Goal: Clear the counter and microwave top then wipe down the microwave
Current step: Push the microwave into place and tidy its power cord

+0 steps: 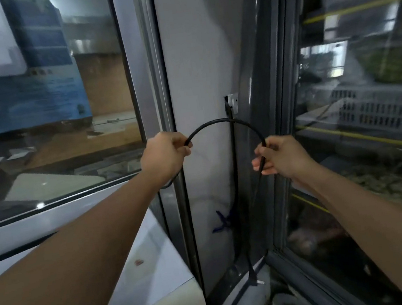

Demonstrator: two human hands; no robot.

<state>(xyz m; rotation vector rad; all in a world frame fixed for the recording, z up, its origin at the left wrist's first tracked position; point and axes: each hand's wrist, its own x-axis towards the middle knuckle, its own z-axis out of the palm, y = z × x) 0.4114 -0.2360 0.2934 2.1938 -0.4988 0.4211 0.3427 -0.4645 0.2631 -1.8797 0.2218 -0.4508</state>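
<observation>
The microwave (pixel 145 278) runs off the bottom edge, its logo too small to read. Below the left hand (pixel 164 155) the black cable (pixel 221 123) slips behind the forearm — its end is hidden. Goods behind the fridge glass (pixel 358 92), right, are blurred.

Two bare forearms, no sleeves, curled fingers (pixel 261 163)

Count: two hands, left hand (pixel 166 155) and right hand (pixel 277 157), centre frame; one black cable (pixel 226 122); one white microwave (pixel 161 276), lower left; two grey crates (pixel 381 109), right.
</observation>
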